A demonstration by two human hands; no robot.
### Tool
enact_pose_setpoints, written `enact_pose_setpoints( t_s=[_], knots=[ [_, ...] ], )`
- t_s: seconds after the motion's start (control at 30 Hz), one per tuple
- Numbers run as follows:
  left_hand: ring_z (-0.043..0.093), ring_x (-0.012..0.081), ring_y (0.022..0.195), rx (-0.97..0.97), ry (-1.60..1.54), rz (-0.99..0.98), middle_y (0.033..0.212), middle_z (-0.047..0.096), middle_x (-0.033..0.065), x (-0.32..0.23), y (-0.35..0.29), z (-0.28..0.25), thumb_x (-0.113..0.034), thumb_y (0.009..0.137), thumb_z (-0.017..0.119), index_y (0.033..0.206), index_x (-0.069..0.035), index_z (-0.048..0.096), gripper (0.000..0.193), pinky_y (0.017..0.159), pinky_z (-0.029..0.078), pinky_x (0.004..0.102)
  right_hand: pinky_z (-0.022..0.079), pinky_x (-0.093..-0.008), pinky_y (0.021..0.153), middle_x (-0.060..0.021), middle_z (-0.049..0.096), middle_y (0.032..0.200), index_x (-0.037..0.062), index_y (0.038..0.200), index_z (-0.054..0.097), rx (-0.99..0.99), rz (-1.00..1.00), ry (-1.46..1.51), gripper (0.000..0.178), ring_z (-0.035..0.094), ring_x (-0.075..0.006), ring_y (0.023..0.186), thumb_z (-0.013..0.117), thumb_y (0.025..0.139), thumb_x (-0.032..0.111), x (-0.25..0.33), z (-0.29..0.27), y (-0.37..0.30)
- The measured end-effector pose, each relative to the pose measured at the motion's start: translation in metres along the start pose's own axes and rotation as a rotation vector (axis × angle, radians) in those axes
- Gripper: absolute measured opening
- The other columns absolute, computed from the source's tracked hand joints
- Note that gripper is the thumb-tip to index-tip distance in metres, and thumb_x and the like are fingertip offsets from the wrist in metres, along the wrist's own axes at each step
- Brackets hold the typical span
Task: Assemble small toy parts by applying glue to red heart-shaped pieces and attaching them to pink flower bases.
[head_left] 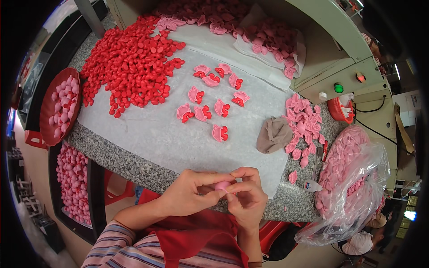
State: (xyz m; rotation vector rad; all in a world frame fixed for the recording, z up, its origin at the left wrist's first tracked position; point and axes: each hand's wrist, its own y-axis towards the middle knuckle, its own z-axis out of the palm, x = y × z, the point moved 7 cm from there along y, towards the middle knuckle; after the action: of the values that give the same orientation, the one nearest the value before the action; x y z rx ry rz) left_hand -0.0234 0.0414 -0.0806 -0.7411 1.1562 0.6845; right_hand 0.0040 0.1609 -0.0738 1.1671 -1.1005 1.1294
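Close to the table's front edge, my left hand (pixel 193 190) and my right hand (pixel 247 194) meet, fingertips pinched around a small pink plastic piece (pixel 221 186). Fingers cover much of it, so its full shape is hidden. Beyond my hands, several pink-and-red pieces (pixel 220 133) lie spread on white paper (pixel 147 138); each has a pink part beside a red one. A big heap of small red pieces (pixel 134 62) covers the paper's far left. To the right are a crumpled grey-brown cloth (pixel 274 135) and a pile of loose pink pieces (pixel 304 123).
At the left stand a red bowl (pixel 47 114) of pink pieces and a black bin holding more pink pieces (pixel 73 183). A clear plastic bag (pixel 371 178) of pink parts, a small bottle (pixel 312 186) and a red basket (pixel 338 111) sit right. A machine housing (pixel 313 27) rises behind.
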Motion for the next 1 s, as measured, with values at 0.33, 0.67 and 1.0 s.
enact_pose_setpoints(
  t_s=[0.33,0.67,1.0],
  knots=[
    [0.057,0.0098,0.088,0.005,0.012,0.000,0.099,0.063,0.0099,-0.001,0.001,0.000,0.007,0.078,0.053,0.111,0.001,0.056,0.034,0.074,0.045,0.0216,0.041,-0.0295,0.082,-0.0105,0.045,0.105,0.0032,0.080,0.061,0.012,-0.009,-0.003,0.015,0.046,-0.0197,0.097,0.063,0.068,-0.005,0.000,0.000,0.000],
    [0.057,0.0091,0.086,-0.005,0.012,0.013,0.097,0.063,0.0090,0.000,0.000,-0.001,0.006,0.079,0.053,0.111,0.001,0.057,0.032,0.073,0.045,0.0213,0.041,-0.0296,0.082,-0.0103,0.044,0.105,0.0026,0.081,0.061,0.020,0.011,0.017,0.016,0.046,-0.0195,0.097,0.062,0.068,-0.007,-0.002,0.001,-0.001],
    [0.057,0.0151,0.094,0.087,-0.352,-0.074,0.107,0.058,0.0101,0.012,0.008,0.008,0.009,0.079,0.055,0.121,0.001,0.047,0.044,0.081,0.047,0.0260,0.044,-0.0294,0.085,-0.0119,0.042,0.112,-0.0021,0.092,0.059,0.056,0.076,0.140,0.024,0.050,-0.0201,0.101,0.053,0.072,-0.014,-0.004,-0.003,0.004]
  ],
)
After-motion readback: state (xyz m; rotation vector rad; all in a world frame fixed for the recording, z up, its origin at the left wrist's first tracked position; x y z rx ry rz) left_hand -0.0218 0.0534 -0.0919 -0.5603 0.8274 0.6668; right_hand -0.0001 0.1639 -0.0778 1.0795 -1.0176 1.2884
